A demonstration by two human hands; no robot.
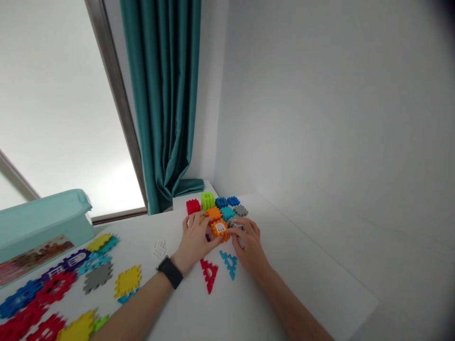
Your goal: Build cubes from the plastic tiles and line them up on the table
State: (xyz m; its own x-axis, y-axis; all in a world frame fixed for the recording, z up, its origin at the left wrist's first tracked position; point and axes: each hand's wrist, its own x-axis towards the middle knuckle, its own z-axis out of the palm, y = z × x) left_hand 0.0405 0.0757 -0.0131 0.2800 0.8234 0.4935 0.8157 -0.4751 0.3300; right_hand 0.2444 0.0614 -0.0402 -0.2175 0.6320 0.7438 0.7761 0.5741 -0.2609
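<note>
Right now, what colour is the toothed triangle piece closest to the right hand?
The toothed triangle piece is light blue, and it shows best in the head view.

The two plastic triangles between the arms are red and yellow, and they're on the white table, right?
Not quite: next to the red plastic triangle is a light-blue plastic triangle, not a yellow one. The head view shows both lying on the white table.

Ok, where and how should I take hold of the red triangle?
Probably pinch the red triangle across its narrow tip, coming from the near side: it lies flat on the table, with that tip pointing toward the camera wearer.
</note>
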